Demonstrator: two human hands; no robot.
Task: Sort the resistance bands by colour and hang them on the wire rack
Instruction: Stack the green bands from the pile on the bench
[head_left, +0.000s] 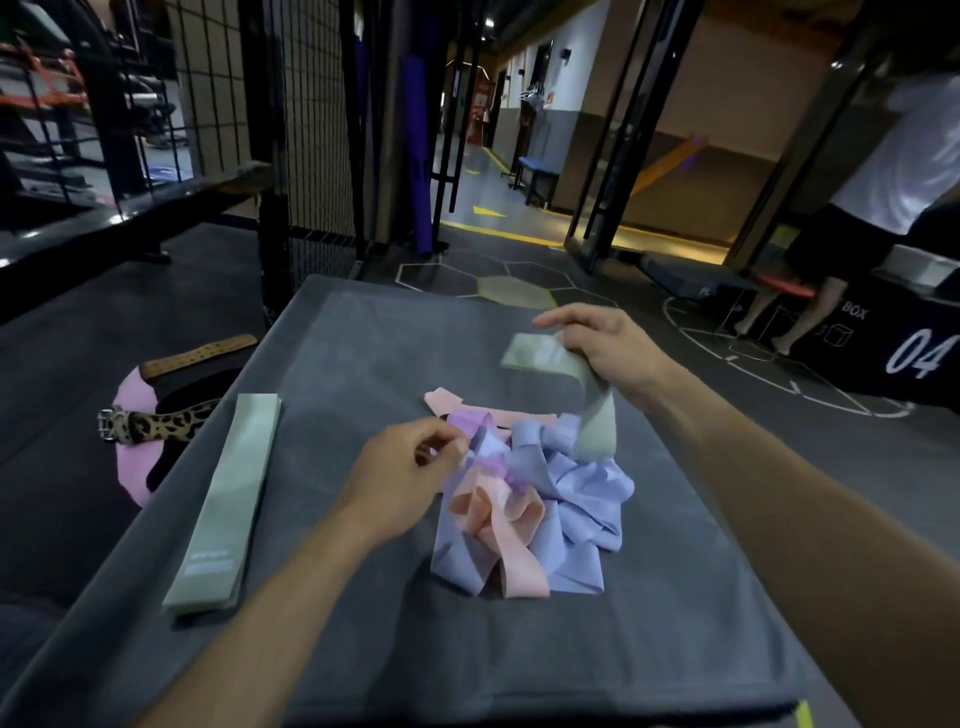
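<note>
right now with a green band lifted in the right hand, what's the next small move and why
Probably carry the green band held by the right hand left and lay it on the flat green stack at the grey surface's left edge. Its lower end hangs at the mixed pile, where the left hand pinches a purple band, so lift clear first.

two hands (410, 467), two green bands (228, 499)
</note>
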